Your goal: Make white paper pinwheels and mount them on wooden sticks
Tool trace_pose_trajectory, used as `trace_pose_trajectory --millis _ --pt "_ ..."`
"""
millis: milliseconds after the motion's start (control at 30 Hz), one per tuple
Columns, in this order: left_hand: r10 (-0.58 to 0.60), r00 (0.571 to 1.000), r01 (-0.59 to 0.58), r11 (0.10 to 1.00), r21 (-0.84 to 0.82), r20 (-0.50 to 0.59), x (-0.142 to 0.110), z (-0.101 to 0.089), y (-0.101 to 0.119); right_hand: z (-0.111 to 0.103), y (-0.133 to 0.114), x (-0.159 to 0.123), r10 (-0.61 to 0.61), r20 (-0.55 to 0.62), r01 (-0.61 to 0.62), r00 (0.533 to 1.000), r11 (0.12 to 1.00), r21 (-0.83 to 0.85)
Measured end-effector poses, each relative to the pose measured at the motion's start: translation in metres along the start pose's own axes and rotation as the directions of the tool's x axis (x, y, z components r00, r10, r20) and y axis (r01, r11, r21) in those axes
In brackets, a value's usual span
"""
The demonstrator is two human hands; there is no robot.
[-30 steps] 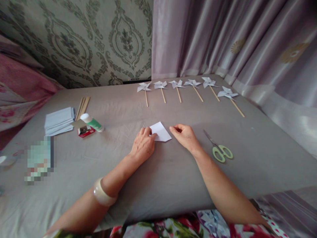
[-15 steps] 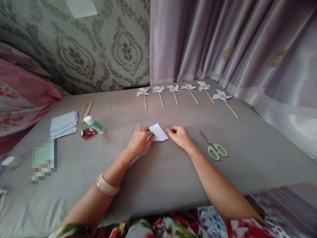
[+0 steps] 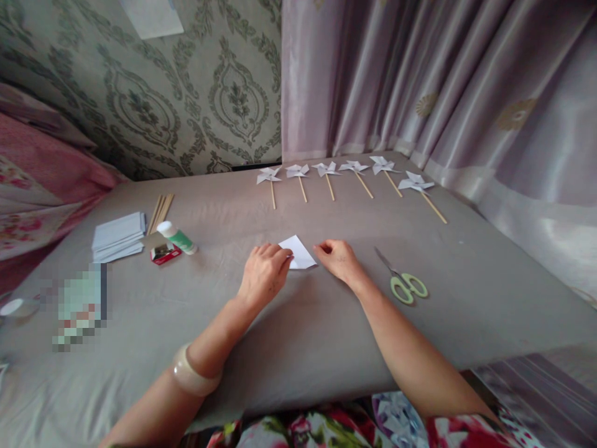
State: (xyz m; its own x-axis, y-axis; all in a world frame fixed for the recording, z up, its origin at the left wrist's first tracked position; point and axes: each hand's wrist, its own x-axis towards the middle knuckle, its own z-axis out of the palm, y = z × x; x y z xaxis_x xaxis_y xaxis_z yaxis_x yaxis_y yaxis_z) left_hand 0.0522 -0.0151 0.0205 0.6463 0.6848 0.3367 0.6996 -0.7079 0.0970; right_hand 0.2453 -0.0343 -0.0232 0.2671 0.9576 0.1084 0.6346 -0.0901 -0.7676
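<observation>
A small folded piece of white paper (image 3: 298, 254) lies on the cloth-covered table in front of me. My left hand (image 3: 265, 267) is at its left side, thumb and fingers pinched on the paper and covering that part of it. Just beyond the paper's right edge is my right hand (image 3: 336, 256), with thumb and fingertips pressed together; whatever they may hold is too small to see. To the right of that hand lie scissors (image 3: 402, 279) with light green handles, their blades pointing away from me.
Several white paper pinwheels (image 3: 326, 169) on wooden sticks lie along the back. At left are a stack of folded paper (image 3: 119, 233), wooden sticks (image 3: 161, 211), a glue stick (image 3: 177, 238) and a small red box (image 3: 165, 253). A blurred-out item (image 3: 81, 305) lies nearer.
My left hand has lifted and turned slightly, with its fingers gathered at the paper's left side. The right hand has hardly moved. The view has tilted up a little.
</observation>
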Motion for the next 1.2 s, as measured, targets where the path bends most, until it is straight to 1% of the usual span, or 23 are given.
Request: trace_pose_trajectory --millis 67,133,200,267,367,500,567,667,733,867,1033,1200 --pt "0.087 0.992 -0.092 0.994 0.057 0.093 -0.006 0.000 0.016 0.000 0.000 0.000 -0.001 0.004 0.001 1.000 1.000 0.000" --pt "0.105 0.981 -0.124 0.986 0.108 0.165 -0.010 0.003 0.028 0.000 -0.001 -0.001 0.005 0.004 -0.005 1.000 1.000 -0.003" --pt "0.100 0.975 -0.129 0.982 0.139 0.199 -0.012 0.009 0.034 0.000 -0.001 -0.001 0.011 0.000 -0.011 1.000 1.000 -0.008" --pt "0.099 0.974 -0.131 0.980 0.149 0.204 -0.013 0.014 0.035 0.001 -0.002 -0.002 0.011 -0.004 -0.011 1.000 1.000 -0.014" --pt "0.100 0.978 -0.127 0.981 0.149 0.181 -0.015 0.018 0.031 0.001 -0.002 -0.002 0.007 -0.003 -0.007 1.000 1.000 -0.025" --pt "0.118 0.982 -0.138 0.981 0.137 0.148 -0.018 0.018 0.022 0.000 -0.001 -0.003 0.008 -0.001 -0.008 1.000 0.999 -0.037" --pt "0.126 0.982 -0.143 0.982 0.122 0.142 -0.019 0.016 0.017 -0.001 -0.002 -0.004 -0.011 0.007 0.011 1.000 0.999 -0.039" --pt "0.121 0.981 -0.136 0.986 0.098 0.151 -0.022 0.012 0.005 -0.001 -0.005 -0.006 -0.082 0.031 0.083 0.996 0.996 -0.029" --pt "0.112 0.981 -0.127 0.988 0.086 0.160 -0.024 0.010 -0.004 -0.001 -0.008 -0.007 -0.165 0.059 0.167 0.984 0.985 -0.034" --pt "0.089 0.986 -0.100 0.993 0.069 0.144 -0.027 0.007 -0.021 -0.001 -0.013 -0.012 -0.339 0.127 0.353 0.932 0.930 -0.101" --pt "0.079 0.989 -0.083 0.996 0.031 0.126 -0.029 0.006 -0.032 -0.001 -0.020 -0.019 -0.417 0.160 0.445 0.895 0.865 -0.232" --pt "0.070 0.991 -0.066 0.997 -0.036 0.114 -0.030 0.004 -0.037 0.005 -0.024 -0.025 -0.495 0.223 0.542 0.840 0.788 -0.292"
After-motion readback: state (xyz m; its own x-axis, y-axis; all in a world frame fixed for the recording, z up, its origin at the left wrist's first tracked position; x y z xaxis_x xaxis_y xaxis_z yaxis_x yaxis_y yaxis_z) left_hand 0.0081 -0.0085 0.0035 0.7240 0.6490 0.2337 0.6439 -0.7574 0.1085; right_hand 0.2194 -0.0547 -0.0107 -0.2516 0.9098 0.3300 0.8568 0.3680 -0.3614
